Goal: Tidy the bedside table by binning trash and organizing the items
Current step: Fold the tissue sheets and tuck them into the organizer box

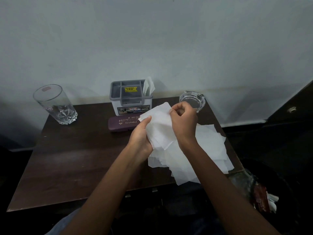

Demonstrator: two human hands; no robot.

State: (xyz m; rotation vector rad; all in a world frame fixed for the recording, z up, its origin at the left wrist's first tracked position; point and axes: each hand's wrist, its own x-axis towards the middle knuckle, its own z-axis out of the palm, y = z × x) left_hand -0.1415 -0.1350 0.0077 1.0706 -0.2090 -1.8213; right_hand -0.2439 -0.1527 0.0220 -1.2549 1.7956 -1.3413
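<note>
Fingers (176, 107) of right hand (183, 123) pinched narrow on the top edge of a white paper sheet (159, 119). Left hand (141, 138) curled round the same sheet's lower left edge, thumb pressed on its face. Sheet held up between both hands, above dark wooden bedside table (71, 155). Beneath the hands, spread over the table's right part and hanging past its front edge: a loose heap of white papers (210, 146), overlapping, no writing legible on them.

Behind the hands, against the wall: grey plastic organizer (130, 99) with several compartments, white tissue (148, 86) standing in the right-hand one. Yellow price sticker inside, reading roughly "49.00", smaller print too blurred. Front label showing "OPEL" beside other logos, not readable. Just in front of the organizer, touching or nearly so: maroon spectacle case (122, 123), gold lettering, "ROURKELA" clear, line above partly hidden by the sheet. Far left: tall clear drinking glass (55, 105), upright, small red label near the rim, unreadable. Far right, behind right hand: clear glass ashtray (192, 100). Lower right, beside the table: dark bin (254, 187) holding wrappers and paper scraps.
</note>
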